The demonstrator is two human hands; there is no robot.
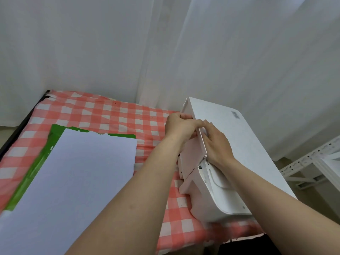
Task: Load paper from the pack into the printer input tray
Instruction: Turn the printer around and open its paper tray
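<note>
paper stack point(77, 172) lies flat on its torn green pack point(55, 131), left of printer point(230, 190), untouched | sheets look light, floppy, slick; best lifted at both long edges as a thin sheaf | left hand point(179, 124) and right hand point(215, 144) both clasp the raised tray flap point(191, 150) | slot behind them hidden

We have the paper stack point(73, 181) on its wrapper point(31, 173), left on the table point(103, 111). The printer point(239, 140) is to its right, with the tray flap point(193, 150) on the printer's left side. The curtain point(128, 52) is behind, the rack point(312, 162) far right.

White printer point(230, 162); white paper point(73, 172) (green pack point(36, 162) beneath); red-and-white checked tablecloth point(103, 115).
</note>
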